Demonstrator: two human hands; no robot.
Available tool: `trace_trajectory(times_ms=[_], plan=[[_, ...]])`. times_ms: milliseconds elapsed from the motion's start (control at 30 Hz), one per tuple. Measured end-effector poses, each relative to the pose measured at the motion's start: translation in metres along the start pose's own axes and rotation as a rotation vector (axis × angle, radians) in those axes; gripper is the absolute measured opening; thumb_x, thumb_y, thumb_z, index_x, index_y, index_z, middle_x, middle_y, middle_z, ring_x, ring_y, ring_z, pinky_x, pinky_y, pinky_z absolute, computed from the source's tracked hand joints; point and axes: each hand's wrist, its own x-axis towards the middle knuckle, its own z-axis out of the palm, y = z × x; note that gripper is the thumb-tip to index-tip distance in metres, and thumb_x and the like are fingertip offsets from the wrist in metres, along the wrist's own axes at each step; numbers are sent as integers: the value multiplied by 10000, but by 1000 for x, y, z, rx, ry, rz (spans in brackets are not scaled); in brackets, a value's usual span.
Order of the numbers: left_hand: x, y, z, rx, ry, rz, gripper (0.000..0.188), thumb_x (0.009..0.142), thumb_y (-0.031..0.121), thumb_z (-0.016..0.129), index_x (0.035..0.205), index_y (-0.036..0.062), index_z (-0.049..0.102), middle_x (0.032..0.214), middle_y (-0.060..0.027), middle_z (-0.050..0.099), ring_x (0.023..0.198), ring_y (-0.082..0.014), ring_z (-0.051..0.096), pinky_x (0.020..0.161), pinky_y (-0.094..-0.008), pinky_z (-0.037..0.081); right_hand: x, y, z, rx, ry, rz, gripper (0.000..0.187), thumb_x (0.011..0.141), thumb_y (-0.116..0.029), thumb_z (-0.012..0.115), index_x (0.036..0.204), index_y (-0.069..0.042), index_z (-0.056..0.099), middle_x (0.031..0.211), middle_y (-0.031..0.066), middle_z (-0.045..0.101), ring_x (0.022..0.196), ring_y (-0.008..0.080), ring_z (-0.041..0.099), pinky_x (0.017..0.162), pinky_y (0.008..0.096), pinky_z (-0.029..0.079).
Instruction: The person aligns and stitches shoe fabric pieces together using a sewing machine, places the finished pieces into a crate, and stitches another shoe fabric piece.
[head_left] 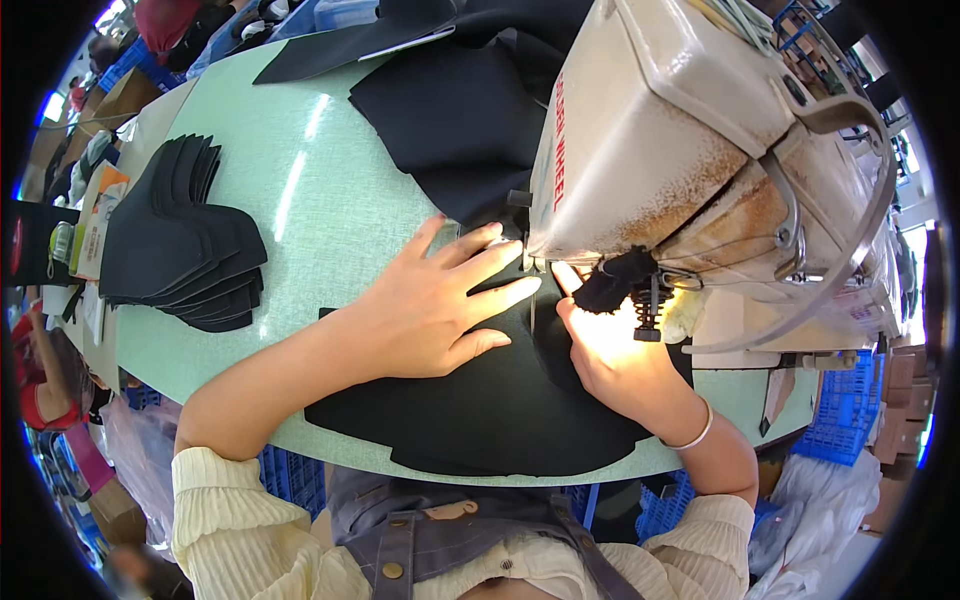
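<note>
A black sheet piece of material lies on the pale green table under the sewing machine. My left hand rests on it, palm down, with the fingers spread toward the machine's needle area. On the other side of that area, my right hand lies on the material, two fingers stretched forward. A bright lamp glow washes out part of this hand. A black cloth wad by a spring on the machine hides its other fingers. More black material is bunched behind my left hand, running behind the machine.
A fanned stack of black cut pieces lies at the left on the green table. The machine's curved metal lever juts out at the right. Blue crates and plastic bags stand below the table's right side.
</note>
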Motion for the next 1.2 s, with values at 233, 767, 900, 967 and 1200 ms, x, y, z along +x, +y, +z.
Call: trace_trajectory(times_ms=[233, 767, 900, 967, 1200], plan=[[1, -1, -1, -13, -30, -11, 468, 851, 371, 635, 1252, 136, 579, 1325, -116, 489, 1282, -300, 434, 1005, -613, 320, 0, 1, 3, -18, 29, -22, 445, 734, 22, 631, 1171, 16, 549, 751, 78, 567, 670, 248, 572, 828, 423, 461], [2, -2, -4, -36, -68, -30, 478, 865, 369, 623, 1281, 141, 559, 1361, -129, 463, 1305, -299, 414, 1012, -625, 310, 1, 1, 3, 77, 78, 9, 418, 739, 34, 619, 1153, 4, 563, 759, 75, 571, 668, 235, 568, 762, 371, 472], [3, -3, -4, -39, -78, -19, 478, 866, 370, 622, 1284, 146, 558, 1365, -129, 459, 1306, -301, 412, 1019, -622, 305, 3, 2, 3, -14, 45, -23, 429, 739, 22, 624, 1162, -7, 562, 795, 76, 587, 707, 234, 582, 788, 378, 472], [1, -3, -5, -27, -80, -28, 476, 867, 372, 621, 1282, 147, 558, 1366, -128, 457, 1309, -302, 409, 1022, -618, 305, 2, 1, 3, -65, 28, -37, 432, 739, 18, 626, 1166, -10, 560, 807, 77, 592, 717, 233, 584, 795, 381, 471], [2, -3, -5, -41, -75, -27, 478, 869, 371, 618, 1283, 142, 557, 1351, -130, 470, 1314, -302, 405, 1025, -615, 308, 3, 2, 4, -17, 52, -17, 428, 746, 11, 627, 1167, -9, 556, 775, 70, 575, 687, 230, 573, 791, 386, 467]])
